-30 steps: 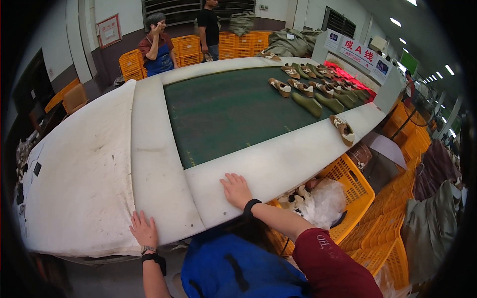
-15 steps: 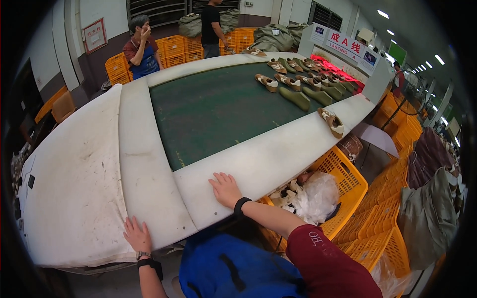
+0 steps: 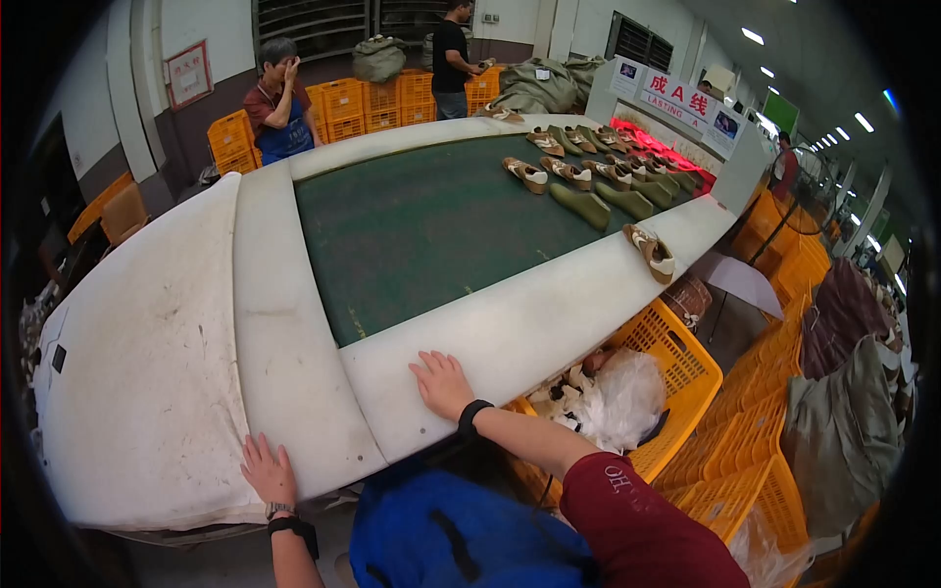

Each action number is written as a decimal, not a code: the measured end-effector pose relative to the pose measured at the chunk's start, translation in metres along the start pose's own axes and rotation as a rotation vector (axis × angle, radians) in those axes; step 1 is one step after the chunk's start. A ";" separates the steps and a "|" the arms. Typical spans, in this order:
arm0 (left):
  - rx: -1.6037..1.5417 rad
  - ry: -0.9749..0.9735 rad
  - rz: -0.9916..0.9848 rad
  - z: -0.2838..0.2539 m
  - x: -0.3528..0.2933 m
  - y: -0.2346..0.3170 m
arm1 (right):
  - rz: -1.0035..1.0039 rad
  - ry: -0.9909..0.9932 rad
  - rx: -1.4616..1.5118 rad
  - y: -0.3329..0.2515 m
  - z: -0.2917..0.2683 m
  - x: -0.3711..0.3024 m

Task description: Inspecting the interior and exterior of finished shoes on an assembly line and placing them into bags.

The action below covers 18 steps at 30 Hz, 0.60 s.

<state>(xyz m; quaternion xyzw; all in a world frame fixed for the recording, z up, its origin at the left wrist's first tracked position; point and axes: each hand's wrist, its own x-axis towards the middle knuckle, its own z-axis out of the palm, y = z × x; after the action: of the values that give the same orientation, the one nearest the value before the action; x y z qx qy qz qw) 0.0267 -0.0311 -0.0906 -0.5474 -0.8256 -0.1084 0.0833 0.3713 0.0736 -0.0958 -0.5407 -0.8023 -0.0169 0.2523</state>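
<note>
My left hand (image 3: 268,468) rests flat on the near edge of the white work surface (image 3: 294,392), at the border of a pale cloth cover (image 3: 147,372). Its fingers are spread and it holds nothing. Further right, my right hand (image 3: 443,384) lies palm down on the white ledge beside the green conveyor belt (image 3: 412,245), fingers apart. A brown and white sneaker (image 3: 649,253) sits alone on that ledge, well beyond my right hand. On the belt's far right stand several similar sneakers (image 3: 525,175) and green shoe lasts (image 3: 580,207).
Below the ledge, a yellow crate (image 3: 686,367) holds scraps and a clear plastic bag (image 3: 627,397). More yellow crates (image 3: 745,431) are stacked at right. A red-lit machine opening (image 3: 667,149) ends the belt. Across it are a person in a blue apron (image 3: 284,127) and one in black (image 3: 452,59).
The person in black has moved right, hands now raised at the waist. My view has shifted slightly; both my hands keep their places on the surface.
</note>
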 end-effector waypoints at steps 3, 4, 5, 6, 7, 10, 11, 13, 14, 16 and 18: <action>-0.002 -0.001 -0.004 0.001 -0.001 -0.002 | -0.006 -0.005 -0.006 -0.001 -0.001 0.001; -0.005 -0.006 -0.006 0.001 -0.001 -0.002 | -0.006 -0.011 -0.006 -0.001 -0.001 0.001; -0.007 -0.011 -0.009 0.001 -0.001 -0.002 | -0.008 -0.010 -0.007 -0.001 -0.001 0.001; -0.008 -0.010 -0.011 0.000 -0.001 -0.002 | -0.005 -0.017 -0.003 -0.001 -0.002 0.001; -0.008 -0.014 -0.012 -0.001 -0.001 -0.001 | -0.001 -0.025 0.000 -0.001 -0.002 0.001; -0.022 -0.029 -0.018 -0.005 -0.001 0.003 | 0.005 -0.029 0.003 0.000 -0.002 0.001; -0.037 -0.039 -0.022 -0.006 -0.001 0.003 | 0.005 -0.029 0.003 0.000 -0.002 0.001; -0.037 -0.037 -0.021 -0.006 -0.001 0.003 | 0.006 -0.032 0.005 0.000 -0.002 0.001; -0.037 -0.035 -0.020 -0.006 -0.001 0.002 | 0.007 -0.032 0.005 -0.001 -0.002 0.000; -0.015 -0.026 -0.009 -0.004 -0.002 0.000 | 0.011 -0.043 0.008 -0.001 -0.003 0.000; 0.007 -0.019 0.005 -0.003 -0.002 -0.001 | 0.013 -0.044 0.014 -0.002 -0.004 0.000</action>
<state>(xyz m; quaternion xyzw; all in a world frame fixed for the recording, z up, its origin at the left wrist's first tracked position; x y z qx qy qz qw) 0.0263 -0.0339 -0.0884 -0.5503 -0.8253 -0.1003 0.0777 0.3711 0.0714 -0.0917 -0.5443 -0.8043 0.0025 0.2384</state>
